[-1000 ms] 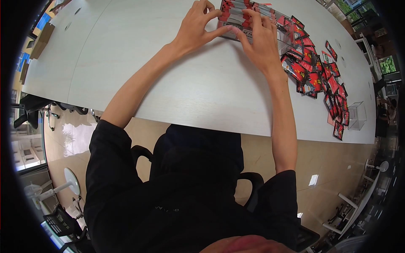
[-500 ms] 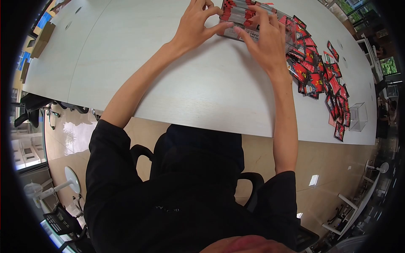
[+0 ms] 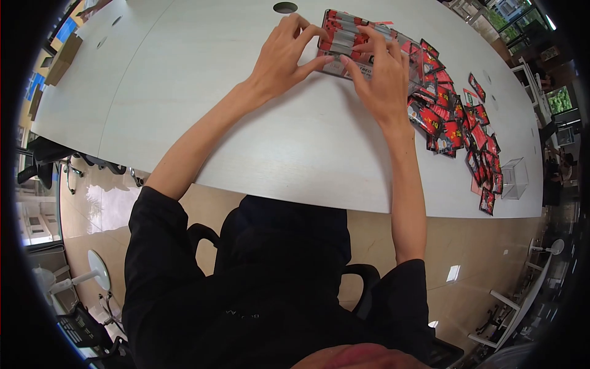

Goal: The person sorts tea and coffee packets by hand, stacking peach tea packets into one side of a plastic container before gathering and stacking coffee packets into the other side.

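A clear plastic box [image 3: 344, 66] stands at the far middle of the white table, holding rows of red-and-silver packets [image 3: 342, 40] packed on edge. My left hand [image 3: 279, 61] is at the box's left end, fingers curved against the edge and thumb by the front wall. Over the front right part of the box is my right hand [image 3: 382, 83], with its fingertips on the packets and its thumb at the front wall. Both hands grip the box with thumb and fingers apart. My right hand hides part of the packets and front wall.
Loose red-and-black packets [image 3: 452, 132] lie piled and scattered right of the box. A second clear plastic box [image 3: 514, 178] stands near the table's right edge. The white table [image 3: 276, 157] has a round cable hole [image 3: 285, 7] at the back and a brown cardboard piece [image 3: 63, 58] at far left.
The view has tilted slightly, so the box and table sit lower in the picture. Both hands stay at the box, with the right-hand fingers shifted a little over the packets.
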The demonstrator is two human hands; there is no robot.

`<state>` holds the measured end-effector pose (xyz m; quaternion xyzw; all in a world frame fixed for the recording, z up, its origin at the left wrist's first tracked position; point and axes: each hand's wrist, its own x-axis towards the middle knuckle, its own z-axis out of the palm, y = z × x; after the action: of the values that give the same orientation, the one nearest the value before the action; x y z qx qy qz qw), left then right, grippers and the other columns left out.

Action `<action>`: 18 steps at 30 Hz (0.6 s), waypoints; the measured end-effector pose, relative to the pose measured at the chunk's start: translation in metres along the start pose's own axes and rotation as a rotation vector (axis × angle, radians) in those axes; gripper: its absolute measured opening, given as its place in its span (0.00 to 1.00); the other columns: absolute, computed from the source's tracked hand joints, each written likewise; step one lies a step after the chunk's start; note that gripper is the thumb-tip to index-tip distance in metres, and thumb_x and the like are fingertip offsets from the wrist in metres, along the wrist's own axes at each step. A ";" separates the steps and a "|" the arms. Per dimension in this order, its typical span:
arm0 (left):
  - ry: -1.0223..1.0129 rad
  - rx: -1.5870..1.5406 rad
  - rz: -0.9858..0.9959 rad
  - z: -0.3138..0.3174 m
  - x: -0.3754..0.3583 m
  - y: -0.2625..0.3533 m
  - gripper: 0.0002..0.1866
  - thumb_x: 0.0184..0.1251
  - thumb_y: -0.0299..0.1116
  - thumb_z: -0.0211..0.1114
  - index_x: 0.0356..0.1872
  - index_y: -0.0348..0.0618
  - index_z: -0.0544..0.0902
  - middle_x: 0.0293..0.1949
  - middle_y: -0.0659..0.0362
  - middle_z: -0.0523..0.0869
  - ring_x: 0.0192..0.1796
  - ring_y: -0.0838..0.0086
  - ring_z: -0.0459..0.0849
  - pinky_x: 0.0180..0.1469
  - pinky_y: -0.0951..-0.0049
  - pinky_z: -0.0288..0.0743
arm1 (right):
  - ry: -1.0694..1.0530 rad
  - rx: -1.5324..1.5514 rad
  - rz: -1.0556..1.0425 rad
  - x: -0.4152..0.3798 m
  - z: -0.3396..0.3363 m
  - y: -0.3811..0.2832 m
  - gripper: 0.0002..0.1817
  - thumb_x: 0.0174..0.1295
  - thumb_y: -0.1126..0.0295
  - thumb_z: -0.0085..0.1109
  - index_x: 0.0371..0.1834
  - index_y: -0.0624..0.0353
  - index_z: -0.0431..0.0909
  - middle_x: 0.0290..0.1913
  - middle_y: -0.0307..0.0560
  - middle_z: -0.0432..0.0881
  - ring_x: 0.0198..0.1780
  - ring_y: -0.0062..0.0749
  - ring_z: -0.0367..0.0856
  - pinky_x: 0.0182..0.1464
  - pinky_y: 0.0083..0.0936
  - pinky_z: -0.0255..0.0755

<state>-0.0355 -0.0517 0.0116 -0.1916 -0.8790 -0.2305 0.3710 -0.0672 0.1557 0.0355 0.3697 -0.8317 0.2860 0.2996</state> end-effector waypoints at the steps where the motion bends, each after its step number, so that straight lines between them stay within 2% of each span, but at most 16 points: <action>1: 0.009 0.002 0.006 0.003 -0.002 0.001 0.21 0.61 0.45 0.75 0.49 0.44 0.82 0.45 0.59 0.75 0.49 0.67 0.73 0.47 0.66 0.72 | 0.007 -0.005 -0.008 0.001 -0.001 -0.001 0.28 0.61 0.62 0.68 0.64 0.54 0.72 0.38 0.38 0.86 0.55 0.36 0.76 0.69 0.41 0.56; 3: 0.063 -0.222 -0.159 0.008 -0.006 0.003 0.23 0.61 0.41 0.75 0.55 0.46 0.81 0.47 0.57 0.74 0.53 0.66 0.72 0.48 0.65 0.72 | 0.006 0.040 0.023 0.001 -0.003 -0.002 0.25 0.61 0.64 0.68 0.61 0.54 0.74 0.39 0.37 0.86 0.53 0.35 0.77 0.68 0.42 0.58; 7: 0.140 -0.211 -0.099 0.012 -0.005 0.006 0.26 0.61 0.40 0.75 0.60 0.49 0.79 0.50 0.55 0.73 0.54 0.65 0.72 0.48 0.65 0.72 | 0.072 0.030 -0.011 0.002 0.000 0.002 0.23 0.61 0.65 0.67 0.60 0.54 0.76 0.39 0.39 0.86 0.52 0.34 0.78 0.68 0.41 0.59; 9: 0.061 -0.085 -0.025 0.009 -0.007 0.002 0.32 0.61 0.40 0.75 0.66 0.53 0.75 0.53 0.54 0.72 0.55 0.63 0.71 0.50 0.63 0.73 | 0.021 0.066 0.006 0.001 0.000 0.003 0.20 0.63 0.66 0.65 0.59 0.54 0.77 0.42 0.40 0.87 0.53 0.34 0.79 0.69 0.40 0.59; 13: 0.068 -0.041 0.010 0.013 -0.007 -0.002 0.34 0.62 0.44 0.74 0.68 0.54 0.72 0.55 0.51 0.72 0.51 0.59 0.73 0.53 0.59 0.74 | -0.044 0.001 -0.031 0.000 -0.003 0.005 0.20 0.63 0.66 0.64 0.58 0.54 0.78 0.44 0.40 0.87 0.54 0.34 0.80 0.68 0.40 0.59; 15: 0.101 -0.231 -0.097 0.015 -0.008 0.000 0.38 0.62 0.42 0.75 0.71 0.46 0.68 0.60 0.50 0.73 0.54 0.62 0.75 0.55 0.61 0.74 | -0.051 0.083 0.064 0.002 -0.006 0.003 0.21 0.65 0.65 0.64 0.61 0.54 0.76 0.50 0.47 0.86 0.60 0.40 0.77 0.71 0.43 0.57; 16: 0.101 -0.232 -0.095 0.017 -0.009 0.001 0.38 0.62 0.42 0.75 0.71 0.46 0.68 0.60 0.50 0.73 0.54 0.62 0.75 0.55 0.61 0.74 | -0.049 0.082 0.064 0.002 -0.005 0.004 0.21 0.65 0.65 0.64 0.61 0.54 0.76 0.50 0.47 0.86 0.60 0.40 0.77 0.71 0.43 0.57; 18: 0.080 -0.341 -0.177 0.019 -0.010 0.004 0.44 0.62 0.43 0.75 0.73 0.39 0.60 0.64 0.45 0.75 0.59 0.58 0.78 0.62 0.61 0.73 | 0.110 0.010 0.019 0.002 0.003 0.004 0.25 0.65 0.64 0.63 0.64 0.59 0.73 0.55 0.56 0.82 0.68 0.47 0.70 0.74 0.48 0.51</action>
<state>-0.0380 -0.0401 -0.0062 -0.1645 -0.8253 -0.4150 0.3459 -0.0722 0.1554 0.0337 0.3469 -0.8161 0.3131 0.3402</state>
